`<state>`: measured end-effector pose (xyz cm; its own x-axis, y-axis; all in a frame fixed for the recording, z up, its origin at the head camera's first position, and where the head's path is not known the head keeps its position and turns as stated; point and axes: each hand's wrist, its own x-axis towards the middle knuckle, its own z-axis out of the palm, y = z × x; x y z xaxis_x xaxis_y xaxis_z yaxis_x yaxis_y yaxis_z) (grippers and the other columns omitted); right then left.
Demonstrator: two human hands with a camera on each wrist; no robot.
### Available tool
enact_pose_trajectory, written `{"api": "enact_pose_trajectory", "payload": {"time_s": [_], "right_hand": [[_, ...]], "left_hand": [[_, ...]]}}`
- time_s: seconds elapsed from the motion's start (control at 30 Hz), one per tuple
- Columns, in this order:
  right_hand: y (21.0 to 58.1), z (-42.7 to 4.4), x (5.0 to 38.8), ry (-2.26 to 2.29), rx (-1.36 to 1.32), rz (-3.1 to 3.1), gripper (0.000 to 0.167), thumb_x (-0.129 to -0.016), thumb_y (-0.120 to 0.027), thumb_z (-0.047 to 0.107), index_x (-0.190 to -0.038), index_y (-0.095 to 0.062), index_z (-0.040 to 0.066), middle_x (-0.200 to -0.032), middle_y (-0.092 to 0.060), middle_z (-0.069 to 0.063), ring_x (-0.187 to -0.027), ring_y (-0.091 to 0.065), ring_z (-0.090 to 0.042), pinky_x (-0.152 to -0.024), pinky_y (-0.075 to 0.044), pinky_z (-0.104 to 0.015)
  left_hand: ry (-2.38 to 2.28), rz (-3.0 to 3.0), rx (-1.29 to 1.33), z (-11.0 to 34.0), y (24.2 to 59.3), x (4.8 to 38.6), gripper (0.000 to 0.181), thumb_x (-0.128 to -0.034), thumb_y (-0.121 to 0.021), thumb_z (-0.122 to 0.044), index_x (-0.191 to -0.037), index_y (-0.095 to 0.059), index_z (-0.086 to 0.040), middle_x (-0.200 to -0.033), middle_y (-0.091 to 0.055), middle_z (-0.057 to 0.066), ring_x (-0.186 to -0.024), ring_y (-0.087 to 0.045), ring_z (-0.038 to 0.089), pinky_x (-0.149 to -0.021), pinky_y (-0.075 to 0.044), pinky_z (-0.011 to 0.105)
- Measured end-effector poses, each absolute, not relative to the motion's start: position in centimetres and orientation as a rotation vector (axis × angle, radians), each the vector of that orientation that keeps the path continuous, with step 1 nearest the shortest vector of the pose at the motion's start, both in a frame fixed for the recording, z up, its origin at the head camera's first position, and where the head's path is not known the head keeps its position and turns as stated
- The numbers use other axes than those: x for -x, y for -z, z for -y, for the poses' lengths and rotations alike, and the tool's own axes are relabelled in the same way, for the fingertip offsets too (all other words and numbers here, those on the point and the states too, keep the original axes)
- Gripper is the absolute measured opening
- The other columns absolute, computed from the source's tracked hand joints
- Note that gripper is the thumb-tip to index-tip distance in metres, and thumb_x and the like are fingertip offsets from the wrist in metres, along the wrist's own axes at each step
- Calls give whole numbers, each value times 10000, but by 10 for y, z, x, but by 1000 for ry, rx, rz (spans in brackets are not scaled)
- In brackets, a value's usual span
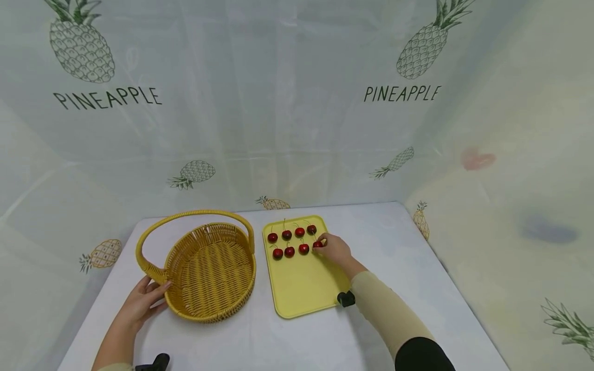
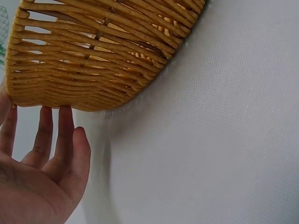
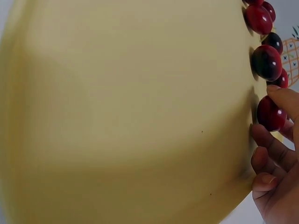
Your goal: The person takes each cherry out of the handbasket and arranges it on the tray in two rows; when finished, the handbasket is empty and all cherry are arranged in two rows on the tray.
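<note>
On the table's left stands a round yellow wicker basket [image 1: 211, 278] with a tall arched handle. My left hand [image 1: 145, 300] holds its near left side, thumb at the rim and fingers against the outer wall. The left wrist view shows those fingers [image 2: 64, 135] touching the weave [image 2: 88, 70]. Right of the basket lies a yellow tray [image 1: 301, 288] with several dark red cherries [image 1: 289, 252] in two rows across its far half. My right hand [image 1: 336, 251] pinches the cherry [image 3: 271, 114] at the right end of the nearer row, between thumb and fingers.
A white cloth covers the table [image 1: 394, 247]. Behind and beside it hangs a pale curtain [image 1: 287, 103] printed with pineapples. The tray's raised rim [image 1: 274, 281] runs close beside the basket. Dark wrist mounts sit on both arms.
</note>
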<state>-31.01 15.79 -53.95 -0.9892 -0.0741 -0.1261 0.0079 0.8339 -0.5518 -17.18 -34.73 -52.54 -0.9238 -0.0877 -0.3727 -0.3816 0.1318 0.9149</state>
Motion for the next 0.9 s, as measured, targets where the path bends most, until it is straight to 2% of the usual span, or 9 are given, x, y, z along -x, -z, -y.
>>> {"api": "enact_pose_trajectory", "payload": {"time_s": [0.37,0.67,0.9], "right_hand": [[542,-157,316,786,69,-2882,336,-846,-761,361,-1085,-682,139,-835,-620,-2,-741,-555,-166,-667,-463,-332],[541,-158,316,778,75,-2876,381,-836,-774,359,-1119,-669,126,-881,-629,-23,-773,-563,-180,-691,-476,-348],[538,-159,314,832,74,-2854,395,-832,-784,331,-1124,-663,96,-904,-632,-49,-772,-561,-192,-692,-478,-354]], "left_hand": [[-1881,-2170,463,346,525,172,811,-935,-678,-297,-1537,-157,-141,-1453,-346,204,-925,-612,22,-850,-545,342],[-1910,-2147,494,347,523,173,828,-914,-709,-267,-1535,-176,-142,-1376,-434,149,-907,-613,15,-855,-547,354],[-1871,-2185,461,350,519,173,792,-913,-710,-256,-1519,-216,-126,-1186,-554,5,-911,-616,25,-861,-546,367]]}}
